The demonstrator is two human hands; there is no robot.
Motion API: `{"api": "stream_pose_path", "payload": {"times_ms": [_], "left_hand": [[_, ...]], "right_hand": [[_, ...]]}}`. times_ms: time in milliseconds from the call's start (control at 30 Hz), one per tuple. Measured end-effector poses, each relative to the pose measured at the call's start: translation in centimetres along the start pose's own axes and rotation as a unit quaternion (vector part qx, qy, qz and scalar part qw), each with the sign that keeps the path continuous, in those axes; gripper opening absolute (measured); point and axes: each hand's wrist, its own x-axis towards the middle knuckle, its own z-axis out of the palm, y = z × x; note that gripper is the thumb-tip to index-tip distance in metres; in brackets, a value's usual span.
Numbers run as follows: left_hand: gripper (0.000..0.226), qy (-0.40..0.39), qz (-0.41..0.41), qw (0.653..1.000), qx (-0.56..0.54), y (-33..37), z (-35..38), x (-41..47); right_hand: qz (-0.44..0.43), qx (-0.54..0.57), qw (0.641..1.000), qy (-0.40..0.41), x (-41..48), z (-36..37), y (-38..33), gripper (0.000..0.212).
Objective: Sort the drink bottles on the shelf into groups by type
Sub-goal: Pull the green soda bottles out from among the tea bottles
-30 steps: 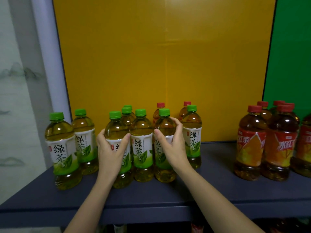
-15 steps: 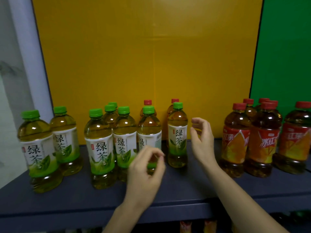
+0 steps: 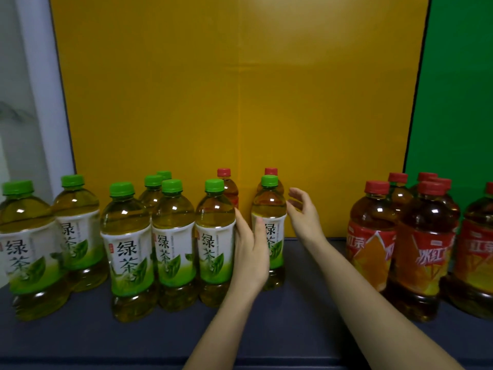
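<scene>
Several green tea bottles (image 3: 128, 236) with green caps stand on the left half of the dark shelf (image 3: 160, 340). The rightmost green tea bottle (image 3: 269, 206) stands a little apart from them. Two red-capped black tea bottles (image 3: 229, 186) stand behind, against the yellow back panel; the second one (image 3: 271, 171) is mostly hidden. A group of red-label black tea bottles (image 3: 424, 244) stands at the right. My left hand (image 3: 250, 252) reaches with straight fingers into the gap beside the rightmost green tea bottle. My right hand (image 3: 304, 217) hovers on that bottle's right side, fingers loosely spread, holding nothing.
A yellow panel (image 3: 240, 102) backs the shelf, with a green panel (image 3: 458, 102) at the right and a white post (image 3: 40, 102) at the left. Bare shelf surface lies between the rightmost green bottle and the red group.
Both hands let go of the green tea bottles they gripped and moved right. My left hand now reaches into the gap; my right hand has come close to the rightmost green bottle.
</scene>
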Motion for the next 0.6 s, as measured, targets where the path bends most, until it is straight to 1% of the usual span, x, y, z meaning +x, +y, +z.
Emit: {"api": "stream_pose_path", "payload": {"times_ms": [100, 167, 267, 367, 467, 600], "left_hand": [[0.064, 0.003, -0.053, 0.999, -0.009, 0.1, 0.5, 1.8], [0.062, 0.022, -0.071, 0.997, -0.007, 0.0, 0.8, 3.0], [0.061, 0.063, -0.084, 0.994, -0.025, -0.2, 1.2, 4.7], [0.063, 0.108, -0.087, 0.989, -0.053, -0.4, 1.3, 6.4], [0.067, 0.124, -0.102, 0.986, -0.054, -1.2, 1.2, 8.1], [0.050, 0.130, -0.125, 0.984, -0.007, -2.0, 1.0, 9.5]], "right_hand": [[0.023, 0.027, 0.999, -0.008, 1.5, 0.6, 0.2, 0.050], [0.041, 0.040, 0.998, -0.016, 2.3, 0.8, 0.4, 0.058], [0.081, 0.069, 0.994, -0.038, 3.3, 1.1, 1.0, 0.067], [0.103, 0.087, 0.989, -0.055, 4.1, 1.3, 1.3, 0.071], [0.102, 0.081, 0.988, -0.078, 4.5, 1.5, 1.1, 0.072], [0.093, 0.025, 0.992, -0.087, 5.1, 1.9, 1.1, 0.075]]}}
